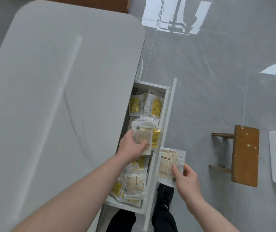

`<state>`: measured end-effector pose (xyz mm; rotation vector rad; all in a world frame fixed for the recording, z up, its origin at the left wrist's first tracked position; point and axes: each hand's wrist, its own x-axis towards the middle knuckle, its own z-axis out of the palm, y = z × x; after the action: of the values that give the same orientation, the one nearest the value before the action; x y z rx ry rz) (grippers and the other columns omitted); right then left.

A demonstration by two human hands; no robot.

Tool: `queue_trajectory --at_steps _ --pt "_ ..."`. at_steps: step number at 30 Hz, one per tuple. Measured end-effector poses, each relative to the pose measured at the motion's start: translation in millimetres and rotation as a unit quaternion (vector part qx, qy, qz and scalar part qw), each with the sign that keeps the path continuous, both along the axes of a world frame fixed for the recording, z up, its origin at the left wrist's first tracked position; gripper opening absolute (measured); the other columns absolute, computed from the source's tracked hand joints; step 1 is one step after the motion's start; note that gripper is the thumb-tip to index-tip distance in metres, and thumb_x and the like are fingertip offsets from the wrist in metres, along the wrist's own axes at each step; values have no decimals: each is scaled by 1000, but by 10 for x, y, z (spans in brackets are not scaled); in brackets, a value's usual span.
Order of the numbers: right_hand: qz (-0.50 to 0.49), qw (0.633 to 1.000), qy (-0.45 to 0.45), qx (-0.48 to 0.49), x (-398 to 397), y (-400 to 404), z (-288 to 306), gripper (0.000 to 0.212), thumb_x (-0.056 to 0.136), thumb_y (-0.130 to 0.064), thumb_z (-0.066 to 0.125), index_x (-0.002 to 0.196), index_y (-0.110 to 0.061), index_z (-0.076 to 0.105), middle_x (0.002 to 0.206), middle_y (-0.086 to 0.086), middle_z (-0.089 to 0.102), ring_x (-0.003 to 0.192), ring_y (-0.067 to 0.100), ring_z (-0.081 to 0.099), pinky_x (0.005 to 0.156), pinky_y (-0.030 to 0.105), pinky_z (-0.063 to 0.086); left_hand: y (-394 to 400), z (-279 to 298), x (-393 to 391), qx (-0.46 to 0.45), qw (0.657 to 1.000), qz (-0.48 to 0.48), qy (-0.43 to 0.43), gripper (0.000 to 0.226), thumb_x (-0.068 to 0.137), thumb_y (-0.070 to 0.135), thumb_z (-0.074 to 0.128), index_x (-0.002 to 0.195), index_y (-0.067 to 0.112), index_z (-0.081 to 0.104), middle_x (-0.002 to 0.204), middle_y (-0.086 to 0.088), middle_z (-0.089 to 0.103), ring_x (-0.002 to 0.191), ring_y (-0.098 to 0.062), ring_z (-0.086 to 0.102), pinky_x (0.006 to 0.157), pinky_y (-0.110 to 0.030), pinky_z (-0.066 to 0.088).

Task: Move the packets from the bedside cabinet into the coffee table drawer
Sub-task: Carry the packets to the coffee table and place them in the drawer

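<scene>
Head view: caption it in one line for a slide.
Left hand lowers a packet into the open drawer; right hand holds another packet outside it.

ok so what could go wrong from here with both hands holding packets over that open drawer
1. The right hand pinches its clear beige packet outside the white drawer's front panel, over the grey tiled floor; a slack grip could drop it there.
2. The left hand lowers a clear beige packet onto an already heaped pile of yellow and clear packets; more could slide over the rim or catch when the drawer closes.
</scene>
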<state>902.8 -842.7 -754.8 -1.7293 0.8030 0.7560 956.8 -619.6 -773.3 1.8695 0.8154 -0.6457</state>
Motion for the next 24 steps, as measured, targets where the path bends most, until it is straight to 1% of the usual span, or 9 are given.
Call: queue_trajectory --at_steps 3,5,8,10,14,15,18,21,24 --pt "10 1000 4 -8 -69 -35 26 12 103 -26 64 102 -30 75 93 -16 80 80 -1 75 73 25 55 4 -84 108 60 995 -75 31 82 75 46 90 140 27 44 124 9 64 107 -13 63 96 -35 55" --pt "29 999 10 -13 -144 -28 41 12 103 -26 63 101 -30 74 92 -17 79 80 -1 75 71 24 54 81 -93 -3 97 990 -94 43 86 78 45 88 146 25 40 131 8 61 110 -13 60 95 -33 53" --pt "63 998 22 -10 -260 28 69 13 104 -26 62 101 -31 74 92 -21 78 83 -2 74 70 19 54 259 -45 -335 130 985 -112 30 67 86 35 81 143 26 48 133 10 63 113 -13 63 99 -37 56" --pt "94 995 30 -13 -337 95 74 14 103 -26 62 100 -33 74 91 -24 77 82 -6 72 65 12 51 426 8 -603 140 984 -109 22 51 90 27 75 136 29 55 127 14 64 106 -7 64 93 -34 57" --pt "151 987 51 -22 -467 338 -20 15 100 -23 62 100 -34 72 92 -15 77 87 2 72 78 28 60 765 94 -1127 157 984 -82 36 33 92 20 67 122 33 61 118 18 64 95 3 62 87 -31 55" --pt "164 985 55 -23 -493 426 -48 16 100 -22 62 102 -36 70 95 -16 76 90 3 72 79 27 60 824 102 -1235 162 983 -81 41 32 92 19 67 121 33 61 118 18 65 95 3 62 87 -30 55" --pt "207 975 67 -40 -604 684 -137 26 102 -21 60 122 -37 64 114 -16 73 95 0 67 73 16 51 928 103 -1473 163 981 -91 56 32 92 18 66 119 34 61 118 18 64 95 2 63 86 -28 53" --pt "273 948 119 -109 -763 841 -188 46 103 -25 58 148 -27 47 135 -2 66 107 16 65 79 25 48 951 82 -1578 154 981 -101 61 32 92 20 65 121 34 61 118 19 63 96 0 62 84 -26 51" --pt "308 930 137 -146 -923 897 -142 62 101 -24 59 157 -27 33 145 -2 58 125 23 62 88 32 52 906 92 -1596 148 979 -128 57 36 94 23 64 127 34 59 124 18 59 101 -2 60 85 -23 48"
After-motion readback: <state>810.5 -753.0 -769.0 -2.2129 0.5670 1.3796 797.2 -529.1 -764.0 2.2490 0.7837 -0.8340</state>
